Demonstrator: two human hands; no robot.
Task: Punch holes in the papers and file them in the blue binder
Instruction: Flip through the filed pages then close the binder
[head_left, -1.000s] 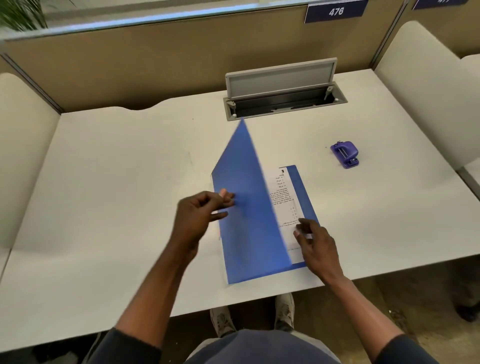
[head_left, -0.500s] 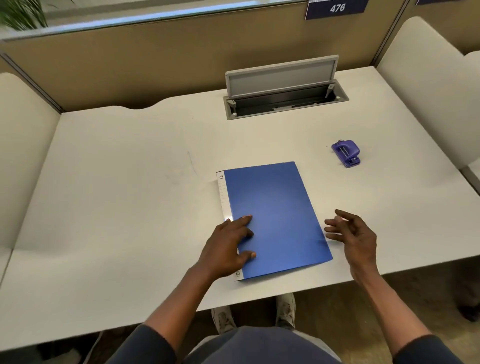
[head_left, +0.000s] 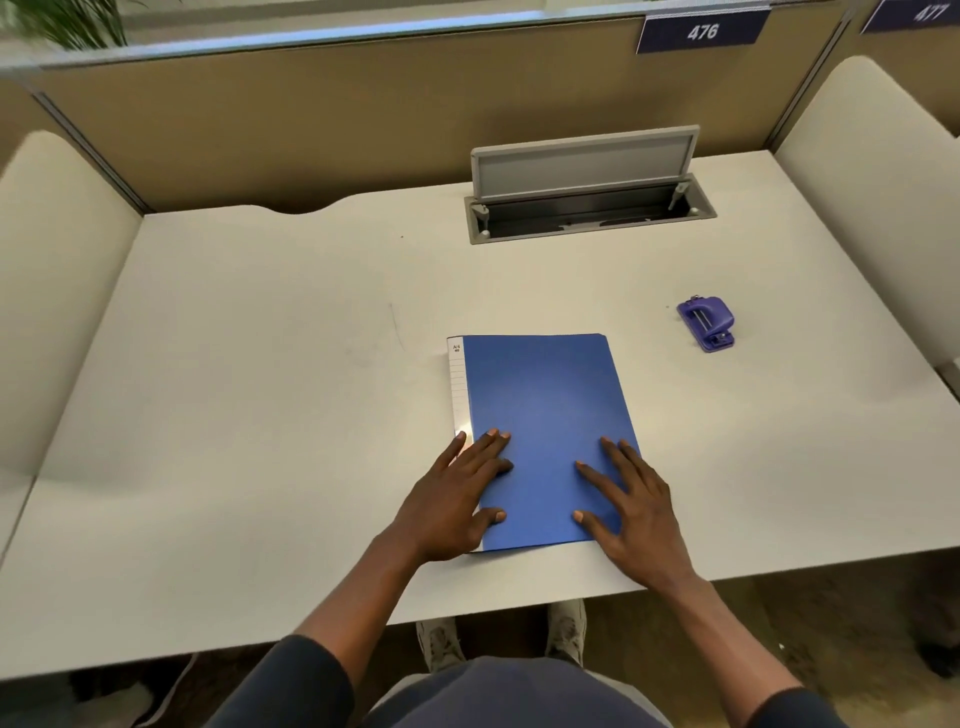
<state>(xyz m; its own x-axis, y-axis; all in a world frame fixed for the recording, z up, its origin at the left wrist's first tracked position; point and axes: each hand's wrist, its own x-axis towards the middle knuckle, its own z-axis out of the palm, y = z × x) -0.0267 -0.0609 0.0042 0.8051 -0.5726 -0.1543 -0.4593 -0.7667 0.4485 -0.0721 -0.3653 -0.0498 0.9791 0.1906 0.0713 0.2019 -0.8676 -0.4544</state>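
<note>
One binder (head_left: 545, 415) lies shut and flat on the surface (head_left: 260, 415), near the front edge and a little right of centre, with its white labelled spine strip on the left. Two hands are on it. The left hand (head_left: 457, 499) lies flat over the near left part, fingers straight and spread, its heel on the surface and its fingertips across the spine onto the blue cover. The right hand (head_left: 634, 504) lies flat over the near right corner, fingers also straight and splayed. Neither hand curls round anything, and the two are apart, with bare cover between them.

One purple punch (head_left: 707, 322) sits well apart from the binder, farther back and to the right. One grey hatch (head_left: 587, 192) stands open in the surface at the back. One plate (head_left: 702, 31) on the partition reads 476. Two shoes (head_left: 566, 623) show under the front edge.
</note>
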